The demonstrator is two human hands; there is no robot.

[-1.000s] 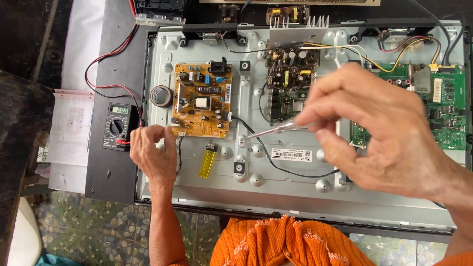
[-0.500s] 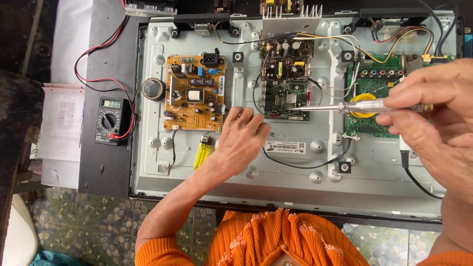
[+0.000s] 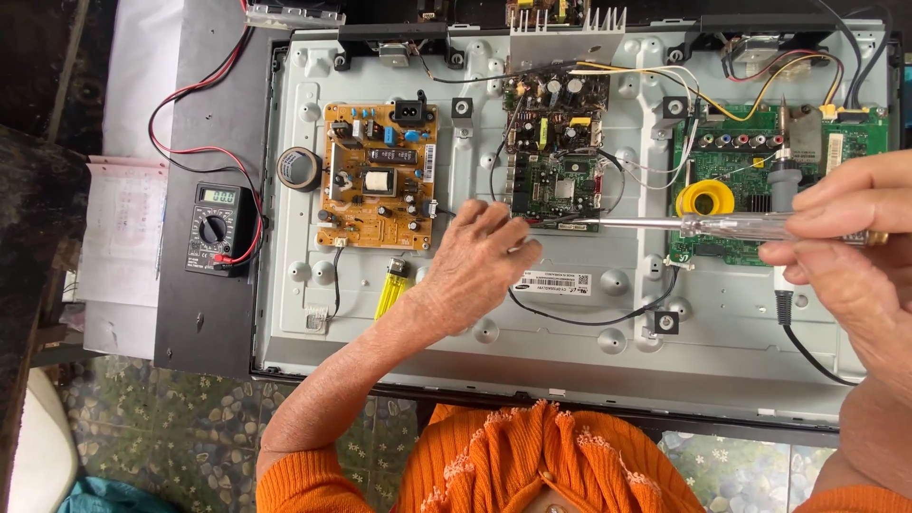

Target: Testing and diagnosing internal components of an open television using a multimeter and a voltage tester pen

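Note:
My right hand holds a screwdriver with a clear handle. Its metal shaft lies level and its tip points left at the lower edge of the middle green circuit board. My left hand rests on the grey metal back panel just below and left of that board, fingertips touching its lower edge near the screwdriver tip. What sits under the left fingers is hidden. An orange-brown power board lies left of the hand.
A yellow lighter lies below the power board. A black multimeter with red and black leads sits on the left. A green main board with a yellow tape roll is at right. A round speaker sits left of the power board.
My left hand has moved right from beside the lighter to the middle board. My right hand has drawn right with the screwdriver, now lying level at that board's lower edge.

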